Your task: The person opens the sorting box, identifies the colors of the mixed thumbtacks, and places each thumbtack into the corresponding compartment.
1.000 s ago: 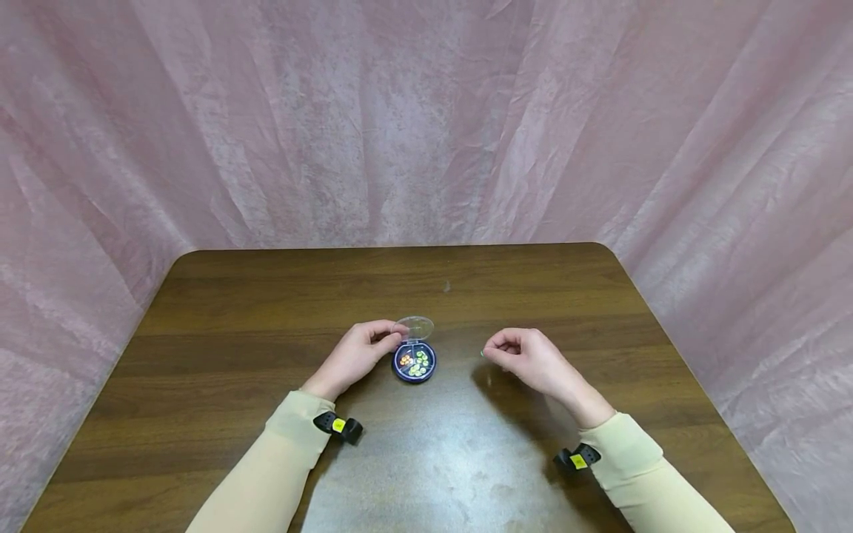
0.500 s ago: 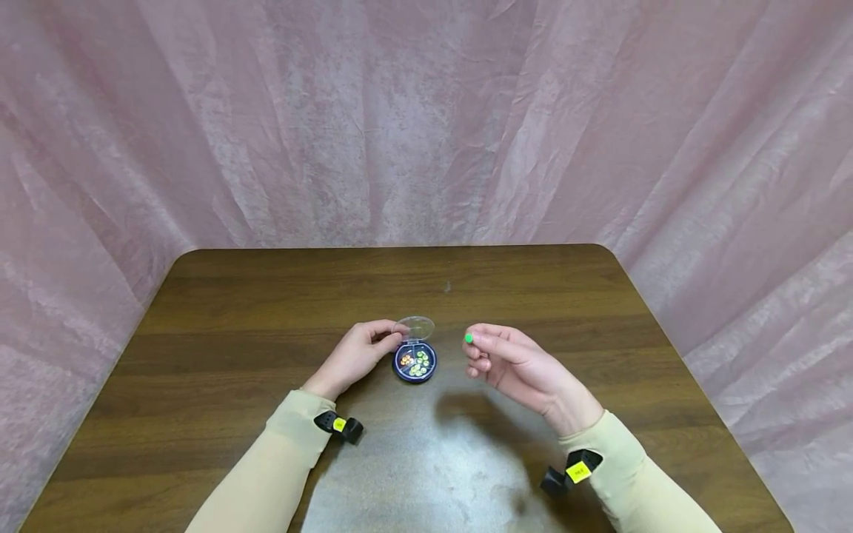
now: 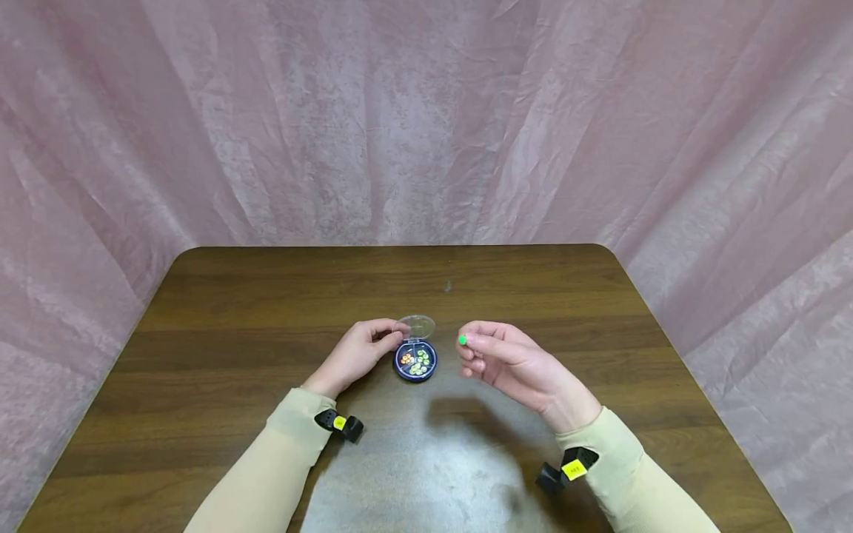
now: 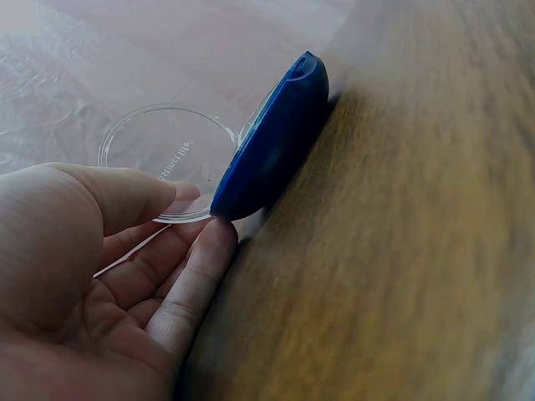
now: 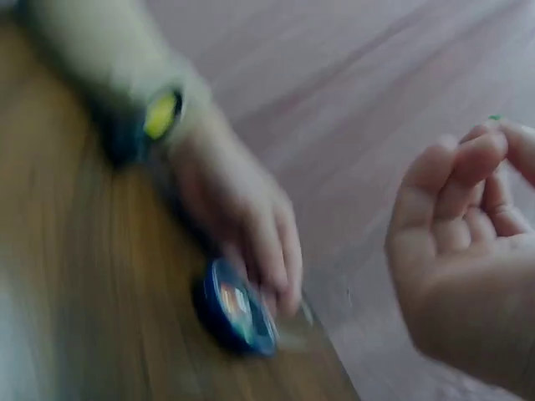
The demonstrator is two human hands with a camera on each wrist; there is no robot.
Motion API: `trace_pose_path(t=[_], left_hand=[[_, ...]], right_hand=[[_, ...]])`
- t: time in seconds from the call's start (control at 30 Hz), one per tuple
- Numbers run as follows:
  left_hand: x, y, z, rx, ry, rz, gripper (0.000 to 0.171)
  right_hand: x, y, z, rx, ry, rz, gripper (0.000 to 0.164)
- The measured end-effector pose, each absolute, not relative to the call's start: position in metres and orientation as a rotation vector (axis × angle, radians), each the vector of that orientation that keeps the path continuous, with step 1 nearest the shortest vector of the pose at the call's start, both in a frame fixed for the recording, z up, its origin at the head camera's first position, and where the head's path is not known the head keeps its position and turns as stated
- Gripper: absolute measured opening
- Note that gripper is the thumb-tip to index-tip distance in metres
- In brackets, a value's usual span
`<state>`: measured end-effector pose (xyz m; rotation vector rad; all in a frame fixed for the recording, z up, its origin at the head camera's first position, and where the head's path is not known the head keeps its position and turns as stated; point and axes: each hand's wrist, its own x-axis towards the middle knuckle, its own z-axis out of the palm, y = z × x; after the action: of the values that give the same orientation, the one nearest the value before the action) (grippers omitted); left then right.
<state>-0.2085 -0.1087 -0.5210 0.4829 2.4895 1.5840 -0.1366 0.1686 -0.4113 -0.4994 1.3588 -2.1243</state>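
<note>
A small round blue pill case (image 3: 415, 380) lies on the table with its clear lid (image 3: 420, 326) raised. Inside, dividers separate a few small orange pieces from several yellow-green ones. My left hand (image 3: 356, 354) pinches the lid's left edge between thumb and fingers; in the left wrist view a fingertip also touches the rim of the blue base (image 4: 280, 138). To the right of the case, above the table, my right hand (image 3: 520, 363) pinches a tiny bright green round piece (image 3: 463, 340) between thumb and index finger. Its other fingers are loosely curled.
The brown wooden table (image 3: 300, 285) spreads around both hands, with a bright glare at the front middle. Behind it hangs a pink curtain (image 3: 400, 133). Each wrist wears a black strap with a camera (image 3: 346, 427).
My right hand has turned palm-side into view and moved left toward the case, bringing the green piece with it. My left hand and the case have stayed in place.
</note>
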Motion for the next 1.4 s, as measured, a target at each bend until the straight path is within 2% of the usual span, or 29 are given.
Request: trace_pose_path(t=[0.07, 0.17, 0.23, 0.4, 0.5, 0.67, 0.8, 1.17, 1.4], left_hand=[[-0.209, -0.109, -0.521, 0.486, 2.490, 1.587, 0.024], [-0.209, -0.109, -0.522, 0.492, 2.487, 1.588, 0.024], [-0.209, -0.109, -0.522, 0.493, 2.486, 1.585, 0.023], [-0.209, -0.110, -0.522, 0.485, 2.487, 1.580, 0.023], [-0.209, -0.110, -0.522, 0.487, 2.485, 1.582, 0.022], [-0.210, -0.111, -0.523, 0.485, 2.486, 1.577, 0.021], [-0.211, -0.111, -0.523, 0.485, 2.487, 1.570, 0.021], [-0.212, -0.110, -0.523, 0.485, 2.470, 1.569, 0.028], [-0.211, -0.112, -0.525, 0.486, 2.478, 1.557, 0.023]], right_hand=[[-0.142, 0.169, -0.418, -0.451, 1.610, -2.054, 0.014], [-0.150, 0.167, -0.429, -0.399, 1.982, -1.877, 0.027], [-0.156, 0.165, -0.435, -0.439, 2.243, -1.699, 0.028], [-0.167, 0.152, -0.445, -0.641, 2.831, -1.130, 0.009], [-0.172, 0.144, -0.450, -0.795, 3.024, -0.854, 0.005], [-0.183, 0.133, -0.462, -1.097, 3.142, -0.559, 0.004], [-0.190, 0.128, -0.470, -1.218, 3.145, -0.401, 0.004], [-0.194, 0.124, -0.479, -1.241, 3.168, -0.294, 0.006], [-0.189, 0.127, -0.479, -1.240, 3.167, -0.297, 0.004]])
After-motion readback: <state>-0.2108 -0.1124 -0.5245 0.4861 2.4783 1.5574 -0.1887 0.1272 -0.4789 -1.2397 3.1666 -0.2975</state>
